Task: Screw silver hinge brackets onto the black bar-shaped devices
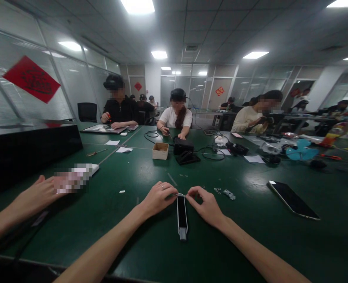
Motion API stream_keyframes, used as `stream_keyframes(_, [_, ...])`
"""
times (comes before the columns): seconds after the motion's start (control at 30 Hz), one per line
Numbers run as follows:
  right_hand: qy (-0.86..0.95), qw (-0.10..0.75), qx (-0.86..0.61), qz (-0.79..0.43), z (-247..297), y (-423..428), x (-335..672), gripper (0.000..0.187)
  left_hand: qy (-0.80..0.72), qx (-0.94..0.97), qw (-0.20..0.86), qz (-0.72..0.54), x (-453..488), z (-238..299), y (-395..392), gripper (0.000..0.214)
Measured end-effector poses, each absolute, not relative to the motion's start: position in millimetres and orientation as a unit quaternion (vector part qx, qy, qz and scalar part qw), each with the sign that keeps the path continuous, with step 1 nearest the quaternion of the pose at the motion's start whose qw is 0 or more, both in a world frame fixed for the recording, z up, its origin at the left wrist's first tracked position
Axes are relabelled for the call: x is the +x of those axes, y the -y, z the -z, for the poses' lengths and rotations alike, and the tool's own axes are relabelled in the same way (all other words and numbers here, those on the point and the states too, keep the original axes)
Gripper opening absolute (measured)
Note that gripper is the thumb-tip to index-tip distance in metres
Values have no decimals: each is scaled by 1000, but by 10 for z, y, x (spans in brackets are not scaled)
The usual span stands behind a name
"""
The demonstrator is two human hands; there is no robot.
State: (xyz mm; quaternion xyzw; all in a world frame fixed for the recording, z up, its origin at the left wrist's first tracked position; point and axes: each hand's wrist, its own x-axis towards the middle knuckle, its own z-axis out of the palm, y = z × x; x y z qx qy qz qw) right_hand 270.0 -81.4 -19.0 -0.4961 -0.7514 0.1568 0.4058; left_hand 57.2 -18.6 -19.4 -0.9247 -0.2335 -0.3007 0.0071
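A narrow black device (182,214) with a grey end lies lengthwise on the green table (150,243) right in front of me. My left hand (159,197) is curled, its fingertips pinching at the device's far end. My right hand (205,203) is curled too and pinches the same end from the other side. Whether a small part sits between the fingertips is too small to see. A small metal bracket (229,194) and tiny washers (217,190) lie just right of my right hand.
Another person's hand (36,194) rests on the table at the left. A dark phone (293,199) lies at the right. A cardboard box (160,150), black gear with cables (185,151) and a blue fan (299,151) sit further back. Several people work across the table.
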Motion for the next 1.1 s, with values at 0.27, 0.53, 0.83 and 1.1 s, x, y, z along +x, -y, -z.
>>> stream_keyframes(0.27, [811, 221, -541, -36, 273, 704, 2875, 19, 322, -919, -90, 211, 382, 60, 113, 13])
stream_keyframes(0.53, [825, 190, -532, -15, 266, 706, 2810, 21, 330, -912, -170, 177, 473, 145, 93, 13])
stream_keyframes(0.83, [833, 182, -521, 25, 281, 691, 2809, 22, 350, -896, -201, 182, 519, 230, 68, 13])
stream_keyframes(1.1, [836, 184, -516, 19, 310, 676, 2827, 23, 345, -897, -194, 197, 580, 319, 63, 18])
